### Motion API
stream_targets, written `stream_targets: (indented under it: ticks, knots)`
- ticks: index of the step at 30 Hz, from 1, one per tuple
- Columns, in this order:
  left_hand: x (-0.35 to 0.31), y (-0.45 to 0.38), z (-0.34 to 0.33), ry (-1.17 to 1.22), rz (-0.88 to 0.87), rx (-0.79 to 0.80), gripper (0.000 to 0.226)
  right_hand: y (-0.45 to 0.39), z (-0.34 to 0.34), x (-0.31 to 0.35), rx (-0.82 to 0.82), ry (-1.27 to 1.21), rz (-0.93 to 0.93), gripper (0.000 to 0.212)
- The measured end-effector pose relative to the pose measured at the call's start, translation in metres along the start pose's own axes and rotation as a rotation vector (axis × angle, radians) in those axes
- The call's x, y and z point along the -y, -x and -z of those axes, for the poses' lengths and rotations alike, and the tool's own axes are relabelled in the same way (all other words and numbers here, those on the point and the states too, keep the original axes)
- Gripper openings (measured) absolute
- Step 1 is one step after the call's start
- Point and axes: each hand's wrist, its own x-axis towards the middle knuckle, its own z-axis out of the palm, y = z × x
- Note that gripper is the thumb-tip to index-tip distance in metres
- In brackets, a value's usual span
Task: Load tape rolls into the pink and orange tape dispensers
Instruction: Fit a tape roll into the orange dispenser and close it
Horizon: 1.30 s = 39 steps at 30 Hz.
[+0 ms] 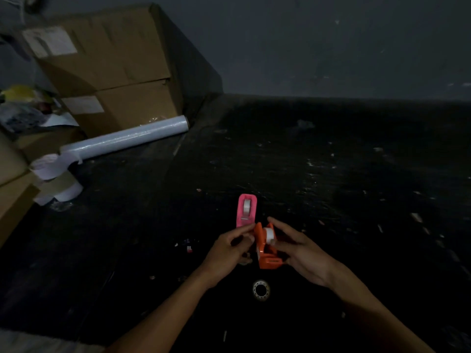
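The pink tape dispenser [246,210] lies on the dark floor with a white tape roll [246,206] sitting inside it. Just in front of it, the orange tape dispenser [266,253] is tilted between my hands, with a white tape roll [269,235] in its cradle. My right hand [300,253] holds the orange dispenser from the right side, its fingers against the roll. My left hand [229,250] is on the dispenser's left, thumb and forefinger pinched near its edge. A clear tape roll [261,289] lies flat on the floor below the dispenser.
Stacked cardboard boxes [109,67] stand at the back left. A long roll of stretch film [127,138] lies in front of them, with white paper rolls [56,174] nearby. Small scraps litter the dark floor [331,174]. A grey wall runs behind.
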Motion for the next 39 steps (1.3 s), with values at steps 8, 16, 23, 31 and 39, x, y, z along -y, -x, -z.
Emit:
stream_targets:
  ticks: [8, 16, 23, 31, 39]
  knots:
    - [0.002, 0.006, 0.004, 0.058, 0.030, 0.068, 0.055, 0.004, -0.004, -0.005, 0.042, 0.050, 0.027, 0.057]
    - [0.002, 0.010, 0.003, 0.089, -0.004, 0.008, 0.050, 0.003, -0.008, 0.000, 0.037, 0.067, 0.066, 0.052]
    - [0.020, 0.020, 0.040, -0.257, -0.016, -0.128, 0.052, 0.000, 0.000, -0.004, -0.028, 0.036, 0.054, 0.055]
    - [0.048, 0.033, 0.084, -0.905, 0.031, -0.146, 0.063, -0.008, -0.008, -0.009, -0.015, 0.022, 0.042, 0.057]
    - [0.048, 0.035, 0.088, -0.968, 0.017, -0.117, 0.076, -0.007, -0.015, -0.009, 0.014, 0.074, 0.063, 0.055]
